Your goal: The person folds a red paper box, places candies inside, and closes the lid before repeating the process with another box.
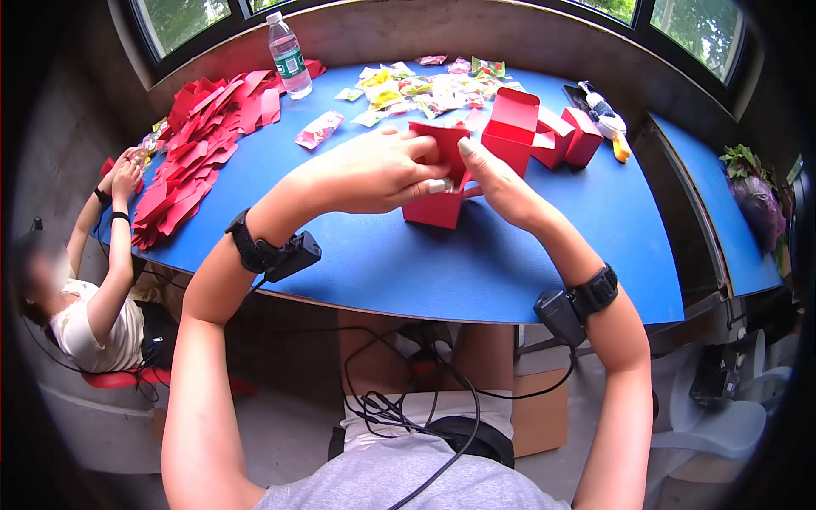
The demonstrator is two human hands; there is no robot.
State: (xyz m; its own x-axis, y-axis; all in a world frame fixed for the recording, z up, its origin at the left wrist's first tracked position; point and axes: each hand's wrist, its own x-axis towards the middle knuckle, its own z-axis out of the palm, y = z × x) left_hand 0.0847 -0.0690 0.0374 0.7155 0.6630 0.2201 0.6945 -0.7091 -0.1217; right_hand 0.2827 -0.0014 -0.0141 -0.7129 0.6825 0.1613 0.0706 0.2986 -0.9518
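Observation:
A small red cardboard box (432, 212) stands on the blue table in front of me, its upper flaps raised. My left hand (381, 172) is closed on its upper left side, with thumb and fingers at the flap. From the right, my right hand (503, 185) grips the same box, the thumb on the upper edge and the fingers partly hidden behind. What lies inside the box is hidden. Just behind my right hand is another red box (508, 136) with its lid up. Further right, more red boxes (581, 139) sit close together.
Flat red cardboard pieces (197, 144) are heaped at the left, near a water bottle (291, 61). Wrapped sweets (408, 89) lie scattered at the back; one pink packet (320, 129) lies apart. A duck-like toy (605, 119) lies right. Another person (106, 314) sits at the left.

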